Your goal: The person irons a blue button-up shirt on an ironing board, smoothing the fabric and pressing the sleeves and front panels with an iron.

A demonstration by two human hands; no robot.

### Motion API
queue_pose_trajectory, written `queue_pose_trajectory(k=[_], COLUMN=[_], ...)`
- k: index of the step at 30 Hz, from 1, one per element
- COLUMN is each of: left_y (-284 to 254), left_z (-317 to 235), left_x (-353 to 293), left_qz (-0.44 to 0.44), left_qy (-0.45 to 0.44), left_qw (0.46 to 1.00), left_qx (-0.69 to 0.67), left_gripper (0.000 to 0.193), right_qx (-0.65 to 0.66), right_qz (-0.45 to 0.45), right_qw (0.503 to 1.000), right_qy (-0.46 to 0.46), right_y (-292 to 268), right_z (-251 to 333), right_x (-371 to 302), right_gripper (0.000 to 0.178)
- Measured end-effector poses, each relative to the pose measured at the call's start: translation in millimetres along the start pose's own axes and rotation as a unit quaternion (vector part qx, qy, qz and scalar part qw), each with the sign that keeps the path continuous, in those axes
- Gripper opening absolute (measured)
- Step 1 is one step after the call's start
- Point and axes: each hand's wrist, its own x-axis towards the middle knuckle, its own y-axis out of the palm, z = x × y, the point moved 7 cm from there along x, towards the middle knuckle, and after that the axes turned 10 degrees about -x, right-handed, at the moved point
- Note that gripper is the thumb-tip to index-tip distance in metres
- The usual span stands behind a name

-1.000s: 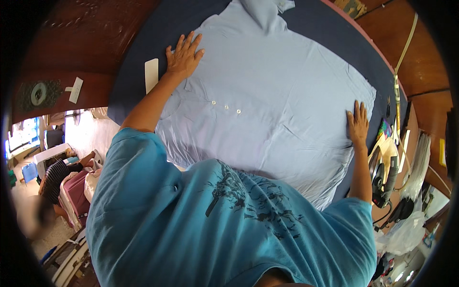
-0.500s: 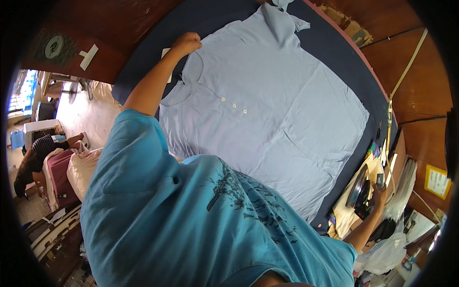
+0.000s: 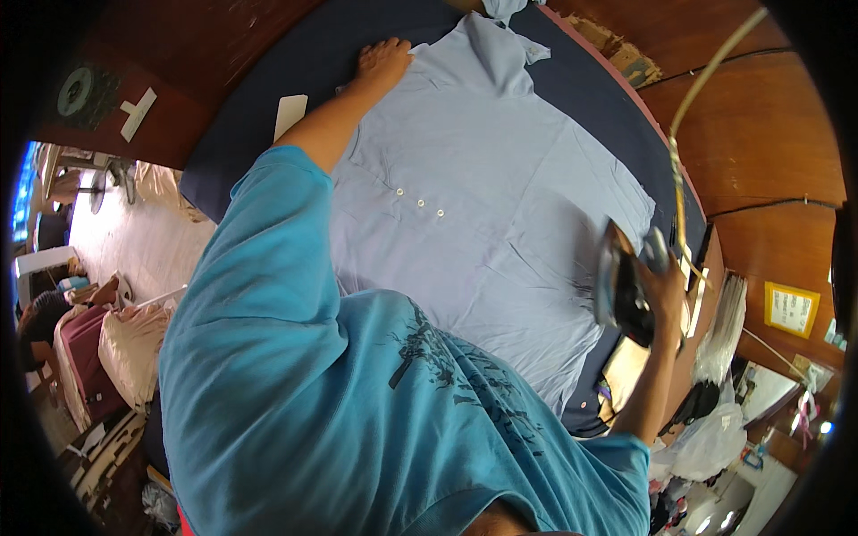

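A light blue shirt (image 3: 483,179) with three pale buttons lies spread over a dark blue ironing surface (image 3: 246,116). Its neckline is mostly covered by my left arm. At the shirt's far left edge my left hand (image 3: 384,64) lies flat with fingers extended, holding nothing. On the right, my right hand (image 3: 663,290) grips an iron (image 3: 626,299) by its handle. The iron is tilted on its side, its soleplate turned toward the shirt, and it casts a shadow on the cloth. Whether it touches the fabric I cannot tell.
A cord (image 3: 706,85) hangs down at the right toward the iron. Beige cloth (image 3: 626,366) lies at the right edge of the surface, with plastic bags (image 3: 710,442) beyond. A white card (image 3: 290,116) lies by my left forearm. Someone else (image 3: 40,317) is partly visible at far left.
The iron has been lifted from the beige cloth and brought left, over the shirt's right side. My left hand has shifted right along the shirt's far edge, its fingers uncurled.
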Motion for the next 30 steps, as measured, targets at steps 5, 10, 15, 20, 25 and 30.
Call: queue_pose_trajectory(k=[5,10,15,20,25,30], left_y=[-7.5,-12.4,-3.7,-8.8,-9.9,-60.6], left_z=[-5.9,-6.6,7.3,16.9,41.5,56.2], left_x=[-5.0,-8.7,8.7,30.3,30.3,-49.0], left_qz=[-0.030,-0.087,-0.032,0.106,0.096,0.288], left_qy=[0.026,0.056,0.020,0.000,0.000,-0.164], left_qw=[0.999,0.994,0.994,0.983,0.986,0.926], left_qx=[-0.002,-0.037,-0.103,-0.148,-0.137,-0.179], left_gripper=[0.021,0.022,0.020,0.025,0.032,0.031], right_qx=[-0.048,-0.014,0.035,0.024,-0.013,-0.012], right_qz=[0.089,0.040,-0.038,0.018,0.028,0.014], right_qw=[0.984,0.976,0.965,0.962,0.952,0.951], right_qy=[-0.148,-0.213,-0.258,-0.270,-0.305,-0.310], right_y=[24.7,45.0,42.6,46.4,47.9,49.8], right_z=[173.5,286.2,363.8,403.8,419.3,427.2], right_x=[38.4,72.2,112.5,124.2,106.2,114.7], right_gripper=[0.063,0.066,0.062,0.056,0.055,0.056])
